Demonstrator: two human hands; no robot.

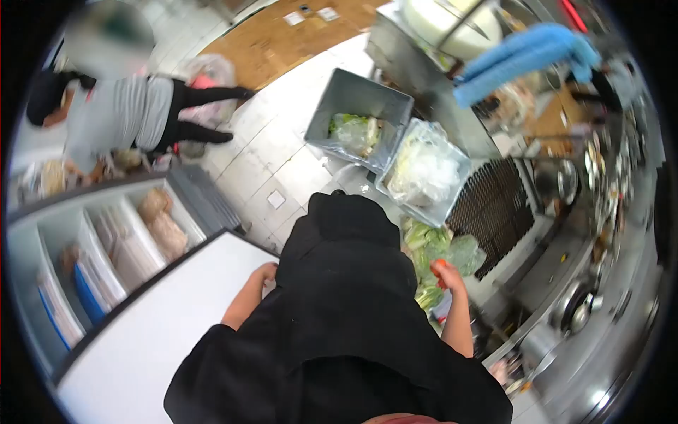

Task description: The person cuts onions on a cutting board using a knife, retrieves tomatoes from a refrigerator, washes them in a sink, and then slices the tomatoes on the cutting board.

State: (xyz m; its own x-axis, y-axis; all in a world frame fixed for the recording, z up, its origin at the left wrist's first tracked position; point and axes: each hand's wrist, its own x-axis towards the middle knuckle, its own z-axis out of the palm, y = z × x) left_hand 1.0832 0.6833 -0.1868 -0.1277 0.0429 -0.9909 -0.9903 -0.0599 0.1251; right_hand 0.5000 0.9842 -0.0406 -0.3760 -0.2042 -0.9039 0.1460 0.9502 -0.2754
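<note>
My right hand is closed around a small orange-red object, too small to name, beside my right hip. Below and beyond it lie leafy green vegetables and a clear plastic bag. My left hand hangs at my left side by the white lid of a chest; its fingers are partly hidden against my black clothing.
Ahead stand two grey bins with bagged vegetables. An open freezer is at left, a person beyond it. A black mat and metal counters with pans are at right; a blue cloth hangs above.
</note>
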